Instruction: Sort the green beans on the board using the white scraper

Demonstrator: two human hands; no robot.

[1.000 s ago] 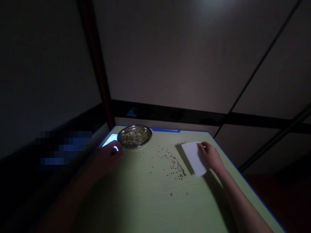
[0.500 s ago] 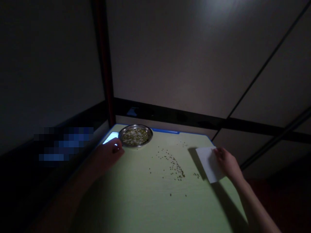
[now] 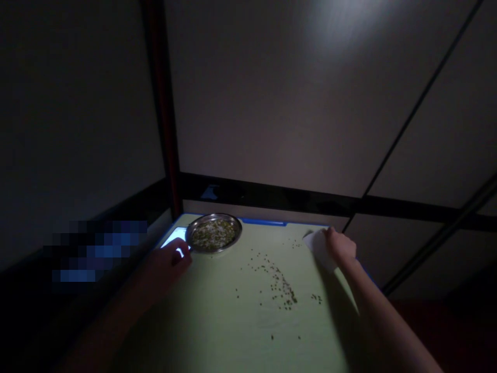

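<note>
Off toward the table's far right corner, a white sheet (image 3: 321, 252) slants in the right hand (image 3: 341, 247), its edge pinched between thumb and fingers. Left of the sheet, small dark grains (image 3: 289, 299) lie scattered in a curved trail, with smaller clusters near it and a few strays toward the front. Beyond them, at the far left, stands a round metal dish (image 3: 240, 229) holding a yellow-green and white mix (image 3: 214, 233). The left hand (image 3: 170, 263) sits just beside the dish, fingers curled; whether they grip anything cannot be told. Next to it glows a bright screen (image 3: 172, 238). All this is on a pale green table (image 3: 209, 321) with blue edging, before dim wall panels (image 3: 264, 103).
</note>
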